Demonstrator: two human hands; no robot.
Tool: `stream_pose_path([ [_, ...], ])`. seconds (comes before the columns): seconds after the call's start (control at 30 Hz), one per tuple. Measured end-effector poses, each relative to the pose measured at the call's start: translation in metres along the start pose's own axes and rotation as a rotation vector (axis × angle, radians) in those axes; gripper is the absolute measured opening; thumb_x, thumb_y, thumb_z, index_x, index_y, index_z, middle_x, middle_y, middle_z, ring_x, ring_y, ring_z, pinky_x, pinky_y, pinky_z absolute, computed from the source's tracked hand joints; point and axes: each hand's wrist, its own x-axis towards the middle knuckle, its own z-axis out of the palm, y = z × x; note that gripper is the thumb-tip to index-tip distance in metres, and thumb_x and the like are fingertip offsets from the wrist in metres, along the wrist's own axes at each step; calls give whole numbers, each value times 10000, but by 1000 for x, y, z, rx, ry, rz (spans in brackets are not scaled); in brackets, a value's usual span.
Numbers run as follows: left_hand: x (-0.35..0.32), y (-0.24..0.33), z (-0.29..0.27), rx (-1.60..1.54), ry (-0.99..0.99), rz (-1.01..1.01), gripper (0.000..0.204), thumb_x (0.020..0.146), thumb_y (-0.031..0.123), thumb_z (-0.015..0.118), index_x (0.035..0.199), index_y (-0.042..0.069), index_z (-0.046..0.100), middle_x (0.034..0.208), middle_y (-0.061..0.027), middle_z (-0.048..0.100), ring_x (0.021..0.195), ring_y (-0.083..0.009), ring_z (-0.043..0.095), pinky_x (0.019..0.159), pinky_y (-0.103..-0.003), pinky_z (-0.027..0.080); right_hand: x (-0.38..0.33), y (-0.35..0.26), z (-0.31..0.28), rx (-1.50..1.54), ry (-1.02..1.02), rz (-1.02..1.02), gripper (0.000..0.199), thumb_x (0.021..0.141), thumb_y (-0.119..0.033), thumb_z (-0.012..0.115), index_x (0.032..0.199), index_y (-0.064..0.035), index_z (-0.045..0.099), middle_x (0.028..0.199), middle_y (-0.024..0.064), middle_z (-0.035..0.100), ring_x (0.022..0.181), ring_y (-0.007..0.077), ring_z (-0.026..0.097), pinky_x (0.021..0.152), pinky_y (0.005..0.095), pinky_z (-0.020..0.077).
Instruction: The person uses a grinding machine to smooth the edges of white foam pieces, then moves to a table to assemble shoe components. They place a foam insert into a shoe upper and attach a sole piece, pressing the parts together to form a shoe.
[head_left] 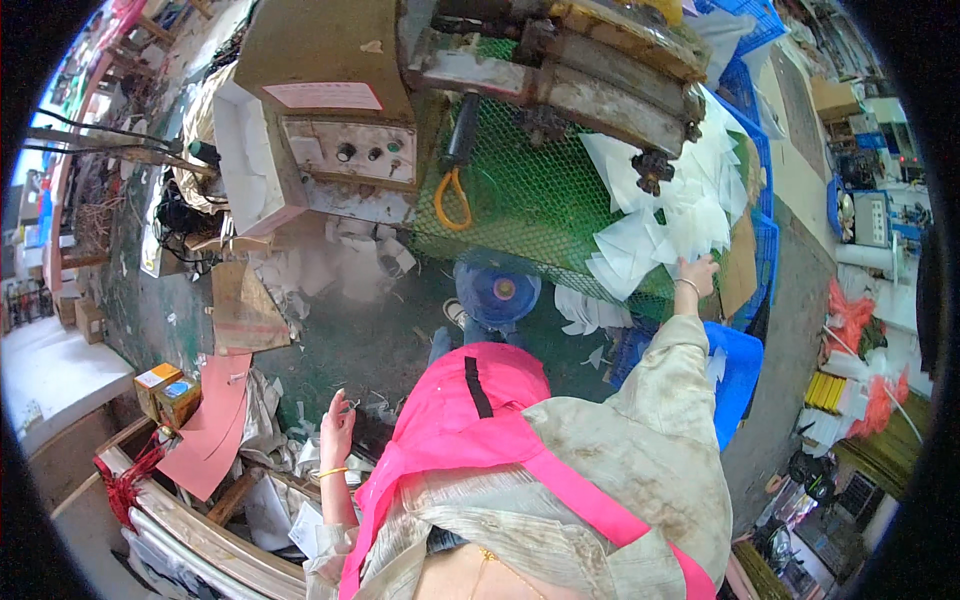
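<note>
My right hand (pixel 697 273), with a bracelet at the wrist, reaches forward to the near right edge of a loose pile of white cut sheets (pixel 685 200). Its fingers look slightly spread and touch the sheets, with none visibly lifted. Below the pile lies green mesh (pixel 530 180) covering the work surface. Low on the left, my left hand (pixel 338 428), a yellow bangle at its wrist, hangs away from the bench with loosely bent fingers apart. Nothing clear shows in it, though its fingertips are small in view. Scraps lie close to it.
A worn machine head (pixel 610 90) overhangs the mesh, near a black handle with an orange loop (pixel 453 200). Left of it stands a control box (pixel 350 153) with knobs. A blue round stool (pixel 497 292) is beneath the bench edge. Blue crates (pixel 735 375) stand at right; pink sheets (pixel 210 430) lie left.
</note>
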Motion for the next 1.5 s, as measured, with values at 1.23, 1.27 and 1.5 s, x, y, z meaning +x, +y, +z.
stream_pose_path([
  [1.23, 151, -297, -657, -1594, 862, 444, 691, 865, 536, 206, 1344, 45, 126, 1411, -51, 87, 1296, -165, 55, 1044, -310, 24, -1215, -581, -269, 664, -2056, -1498, 582, 900, -449, 253, 1325, -58, 179, 1339, 120, 237, 1215, 206, 236, 987, 298, 193],
  [1.27, 172, -320, -690, -1551, 918, 414, 660, 879, 510, 209, 1343, 46, 131, 1413, -46, 71, 1297, -162, 35, 1043, -299, 21, -1240, -589, -270, 743, -2134, -1387, 620, 902, -450, 247, 1349, -48, 94, 1390, 111, 142, 1279, 176, 127, 1030, 280, 119],
  [1.5, 301, -431, -948, -746, 1313, 409, 629, 905, 417, 269, 1339, 13, 58, 1410, -95, 44, 1298, -198, 30, 1048, -316, 23, -1416, -770, -428, 731, -2314, -1107, 603, 910, -434, 227, 1345, -36, 104, 1396, 95, 133, 1283, 189, 121, 1033, 288, 112],
])
